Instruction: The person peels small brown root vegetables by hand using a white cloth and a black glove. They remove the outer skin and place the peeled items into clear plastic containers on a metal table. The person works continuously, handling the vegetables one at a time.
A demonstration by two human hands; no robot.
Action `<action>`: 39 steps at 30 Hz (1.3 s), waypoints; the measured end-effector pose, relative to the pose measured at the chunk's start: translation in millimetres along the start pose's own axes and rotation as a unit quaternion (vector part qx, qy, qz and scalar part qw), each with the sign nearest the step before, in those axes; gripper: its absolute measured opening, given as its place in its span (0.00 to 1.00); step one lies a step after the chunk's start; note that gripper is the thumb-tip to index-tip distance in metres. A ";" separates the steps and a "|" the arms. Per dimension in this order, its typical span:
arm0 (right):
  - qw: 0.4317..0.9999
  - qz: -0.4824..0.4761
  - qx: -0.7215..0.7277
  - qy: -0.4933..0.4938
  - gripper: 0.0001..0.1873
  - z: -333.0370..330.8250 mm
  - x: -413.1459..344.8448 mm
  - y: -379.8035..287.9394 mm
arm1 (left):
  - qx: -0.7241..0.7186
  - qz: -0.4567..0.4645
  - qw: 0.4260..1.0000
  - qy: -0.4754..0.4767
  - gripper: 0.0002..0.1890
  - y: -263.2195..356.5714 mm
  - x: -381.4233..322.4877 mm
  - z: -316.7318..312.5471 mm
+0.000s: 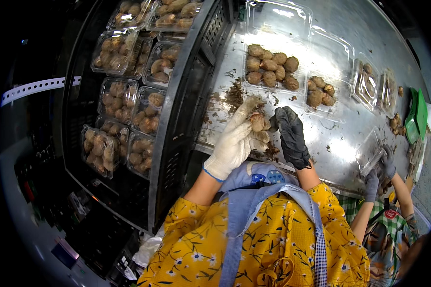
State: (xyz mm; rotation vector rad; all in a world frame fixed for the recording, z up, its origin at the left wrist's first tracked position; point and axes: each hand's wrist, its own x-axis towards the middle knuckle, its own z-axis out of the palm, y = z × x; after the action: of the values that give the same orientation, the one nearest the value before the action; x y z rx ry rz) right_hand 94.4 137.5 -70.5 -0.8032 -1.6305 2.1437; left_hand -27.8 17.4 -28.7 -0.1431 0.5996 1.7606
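A small taro corm (257, 122), brown with a pinkish patch, rests in the fingers of my left hand (231, 145), which wears a dirty white knit glove. My right hand (290, 138), in a black glove, is close against the corm's right side with its fingertips bent together. Whether those fingertips pinch anything is hidden. Beyond my hands lies an open clear plastic clamshell (301, 88) with several taro corms (269, 65) in rows. To its right, a smaller open clamshell (339, 116) holds several more corms (320, 92).
On my left stands a black plastic crate (168, 107) with filled clamshells (118, 95). Dirt and peelings (234, 94) litter the metal table (319, 134). Closed clamshells (365, 84), loose corms (397, 125) and a green plastic object (416, 114) lie right. A co-worker's grey-gloved hands (388, 161) hold a clear container (369, 152).
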 end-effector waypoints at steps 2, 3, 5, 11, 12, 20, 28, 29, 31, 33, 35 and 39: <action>0.993 -0.047 -0.107 0.021 0.08 9.2 4.2 -2.9 | -0.011 -0.030 0.999 -0.033 0.12 4.7 2.2 -7.2; 0.984 -0.069 -0.161 0.031 0.07 14.3 5.5 -8.2 | 0.009 -0.020 1.000 -0.014 0.13 3.6 1.6 -11.0; 0.980 -0.065 -0.186 -0.007 0.08 16.3 1.0 -16.0 | 0.048 -0.002 0.999 0.023 0.15 0.7 0.2 -17.4; 0.864 -0.131 -0.486 -0.027 0.12 21.3 -6.0 -13.9 | 0.222 -0.009 0.970 0.102 0.09 -5.5 0.4 -6.2; 0.853 -0.195 -0.484 -0.013 0.12 20.7 -5.6 -12.5 | 0.188 -0.016 0.977 0.104 0.06 -3.7 -0.1 -4.4; 0.985 0.090 0.142 0.027 0.15 8.3 -7.5 21.9 | 0.127 -0.001 0.979 0.157 0.11 -3.0 5.6 4.4; 0.936 -0.157 -0.315 -0.005 0.08 19.3 -7.3 3.9 | 0.266 -0.014 0.954 0.136 0.10 -0.6 5.8 -2.0; 0.959 -0.129 -0.252 -0.003 0.08 17.2 -8.4 9.6 | 0.246 -0.009 0.960 0.133 0.10 -1.6 6.6 -0.1; 0.960 -0.097 -0.262 -0.001 0.10 14.9 -5.4 9.0 | 0.255 0.011 0.956 0.141 0.12 -2.4 9.1 2.5; 0.964 -0.063 -0.259 -0.002 0.14 14.8 -3.9 2.7 | 0.315 0.036 0.934 0.162 0.14 -1.4 13.4 4.9; 0.969 -0.029 -0.244 -0.008 0.19 17.7 -3.2 -19.0 | 0.465 -0.016 0.865 0.186 0.18 2.6 14.8 5.3; 0.943 -0.017 -0.328 -0.052 0.22 4.4 -3.5 -28.5 | 0.542 0.141 0.822 0.103 0.23 -14.5 24.4 -10.5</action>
State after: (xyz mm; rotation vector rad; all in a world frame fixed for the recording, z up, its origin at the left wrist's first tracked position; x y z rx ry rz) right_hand 92.4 140.4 -41.7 -0.8278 -2.4414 1.6304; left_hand -23.4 36.0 -52.1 0.5875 1.7628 1.4256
